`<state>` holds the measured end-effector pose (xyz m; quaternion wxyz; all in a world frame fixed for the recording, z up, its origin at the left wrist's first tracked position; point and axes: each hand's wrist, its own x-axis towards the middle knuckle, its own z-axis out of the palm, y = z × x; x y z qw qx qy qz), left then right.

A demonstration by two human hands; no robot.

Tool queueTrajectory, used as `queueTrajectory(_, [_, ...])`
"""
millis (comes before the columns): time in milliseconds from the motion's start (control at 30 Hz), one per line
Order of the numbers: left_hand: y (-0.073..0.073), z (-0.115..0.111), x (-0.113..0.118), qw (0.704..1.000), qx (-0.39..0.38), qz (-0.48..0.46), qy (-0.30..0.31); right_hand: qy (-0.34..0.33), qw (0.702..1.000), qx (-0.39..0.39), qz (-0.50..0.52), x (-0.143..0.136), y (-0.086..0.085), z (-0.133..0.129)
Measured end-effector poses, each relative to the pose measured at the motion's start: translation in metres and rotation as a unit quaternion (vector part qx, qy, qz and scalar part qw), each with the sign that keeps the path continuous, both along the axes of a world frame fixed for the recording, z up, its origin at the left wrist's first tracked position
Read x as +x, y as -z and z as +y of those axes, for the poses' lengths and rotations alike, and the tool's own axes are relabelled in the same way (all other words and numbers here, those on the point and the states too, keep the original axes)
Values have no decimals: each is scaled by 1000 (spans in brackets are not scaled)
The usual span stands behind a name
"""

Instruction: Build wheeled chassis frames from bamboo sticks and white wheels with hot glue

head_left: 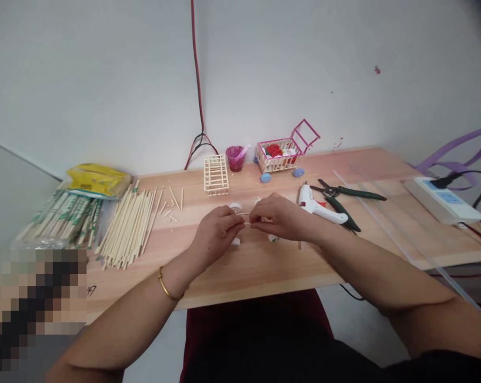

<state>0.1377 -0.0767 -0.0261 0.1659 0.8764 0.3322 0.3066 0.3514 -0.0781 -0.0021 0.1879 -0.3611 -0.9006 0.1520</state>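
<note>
My left hand [220,230] and my right hand [278,217] meet over the middle of the table, fingertips pinched. Between them run short thin wooden sticks [247,214], gripped from both ends; the fingers hide most of this piece. Around the fingers show small white round pieces, one white cap [235,207] behind my left hand and another white piece [273,238] under my right. Whether these touch the sticks I cannot tell. Close to my right forearm lies a white glue gun [320,206].
Left: loose wooden sticks [131,229], packed chopsticks [60,221], a yellow packet [99,180]. Behind: a stick frame [216,174], a purple cup [235,159], a small stick cart [279,157]. Right: green-handled pruning shears [362,194], clear glue sticks [378,226], a power strip [444,198].
</note>
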Motion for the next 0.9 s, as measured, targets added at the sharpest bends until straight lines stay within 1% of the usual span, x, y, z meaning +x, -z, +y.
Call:
queueTrajectory(100, [-1,1,-2,1000,-9,-10,-17,6,1000,7,15,2,-1,1])
queueTrajectory(233, [-2,3,-5,998,-12,-32,-54,45,999,5,20,5,-5,1])
queueTrajectory(333, [0,5,-7,996,-24,-45,-76,66,998,0,19,5,-7,0])
queueTrajectory(467, [4,6,-6,993,-40,-71,-82,66,997,-1,25,4,-6,-1])
queueTrajectory(567, [4,6,-6,991,-55,-83,-92,65,998,2,27,5,-7,0])
queueTrajectory(633, [3,6,-7,989,-76,-77,-97,69,997,4,32,7,-9,0])
queueTrajectory(733, [2,5,-7,987,-118,-42,-101,90,995,9,49,13,-15,0])
queueTrajectory(833, [3,3,-5,984,-155,-1,-89,116,990,6,74,19,-18,1])
queueTrajectory(900, [4,1,-3,984,-160,6,-80,126,988,0,89,21,-19,2])
